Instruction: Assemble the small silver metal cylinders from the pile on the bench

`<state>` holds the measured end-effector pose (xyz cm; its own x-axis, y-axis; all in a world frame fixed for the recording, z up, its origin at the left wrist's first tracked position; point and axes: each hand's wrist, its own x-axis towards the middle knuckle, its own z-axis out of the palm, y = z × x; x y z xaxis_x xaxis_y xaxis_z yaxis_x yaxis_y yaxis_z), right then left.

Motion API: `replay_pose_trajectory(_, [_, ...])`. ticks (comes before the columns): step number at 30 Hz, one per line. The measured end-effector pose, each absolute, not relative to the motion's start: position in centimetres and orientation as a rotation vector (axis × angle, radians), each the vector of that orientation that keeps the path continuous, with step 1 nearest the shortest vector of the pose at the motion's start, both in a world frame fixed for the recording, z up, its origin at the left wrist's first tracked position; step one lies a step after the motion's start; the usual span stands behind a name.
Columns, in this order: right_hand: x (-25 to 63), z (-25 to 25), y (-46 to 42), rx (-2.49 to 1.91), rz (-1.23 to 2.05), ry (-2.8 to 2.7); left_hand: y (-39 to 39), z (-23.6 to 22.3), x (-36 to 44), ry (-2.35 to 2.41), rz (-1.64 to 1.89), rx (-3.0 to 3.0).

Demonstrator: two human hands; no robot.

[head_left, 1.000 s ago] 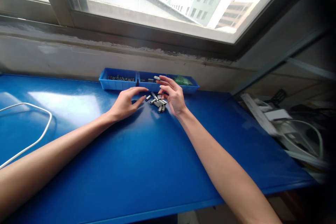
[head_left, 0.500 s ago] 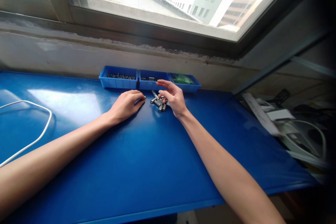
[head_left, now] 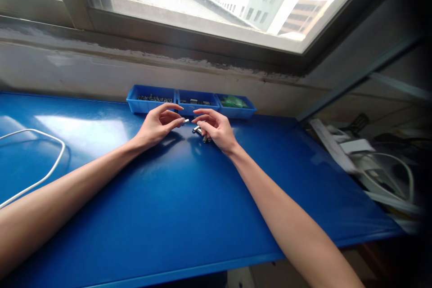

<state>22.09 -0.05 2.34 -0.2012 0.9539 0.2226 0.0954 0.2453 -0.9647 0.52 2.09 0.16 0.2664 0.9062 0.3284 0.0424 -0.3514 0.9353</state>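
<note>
Slip at the left hand: the left hand (head_left: pixel 158 121) has a small metal piece (head_left: pixel 186 121) at the very tip of its thumb; a hold this shallow could let the piece twist or drop, because little of it seems to be backed by the fingers.
Knock at the right hand: the right hand (head_left: pixel 218 130) sits low over the loose metal pieces (head_left: pixel 196 129), so a careless sweep of its curled fingers could scatter them across the smooth blue table (head_left: pixel 151 216).
Crowding between the hands: the fingertips of both hands face each other with only a narrow gap, so a bump there could dislodge the piece.
Metal piece and left grip: it juts right from the thumb tip, apparently pinched against a finger behind (that contact is hidden), with the index finger raised above it.
Loose pieces and right grip: they lie on the table under and just left of the right fingers, partly covered by them.
Right grip: thumb and fingers are bent close together; I cannot tell whether anything is between them.
Bins on the far side: the left bin (head_left: pixel 140 106) holds many small parts, the middle bin (head_left: pixel 189 110) a few metallic ones, the right bin (head_left: pixel 238 112) something green.
White cable: the cable (head_left: pixel 62 146) curves over the table at left, well apart from both hands.
</note>
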Motion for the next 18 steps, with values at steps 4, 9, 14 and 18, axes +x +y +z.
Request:
replay_pose_trajectory(4, [21.57,2.51,-0.45,-1.004,1.153,-1.592,2.00,0.27,0.56,0.858,1.227,1.630])
replay_pose_trajectory(9, [21.40,2.32,-0.38,-0.968,1.223,-1.582,1.64,0.51,0.73,0.836,1.227,1.662])
replay_pose_trajectory(14, [21.51,2.20,-0.19,-0.975,1.252,-1.555,1.48,0.52,0.80,0.809,1.225,1.674])
replay_pose_trajectory(18, [21.79,2.19,0.50,-1.021,1.177,-1.422,1.53,0.28,1.11,0.868,1.234,1.791])
